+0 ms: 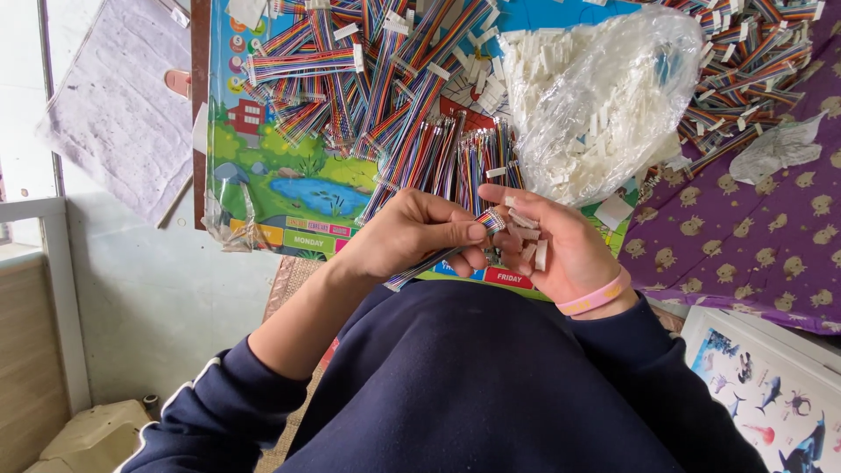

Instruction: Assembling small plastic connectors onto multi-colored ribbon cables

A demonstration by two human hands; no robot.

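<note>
1. Head view looks down on a big purple cloth [753, 236] with little animal shapes on it. It covers the right side of the work place.
2. Next biggest is a bright picture board [272, 175] with a pond and a house drawn on it.
3. A large heap of rainbow wire strips [377, 79] lies on the board. Many of them already have a white plug on the end, so I think a lot of the work is done.
4. A clear bag [613, 96] full of small white plugs sits just beside the heap. It looks very full, so lots may be left to do.
5. A bunch of wire strips with bare ends [464, 158] lies near the hands. These look not done yet.
6. The left hand [412, 232] has its fingers pinched tight on one rainbow wire strip [438, 256].
7. The right hand [561, 250] touches the tip of that strip. Its fingers are curled loosely around a few loose white plugs [530, 241] in the palm.
8. A pink band [596, 298] is on the right wrist.
</note>
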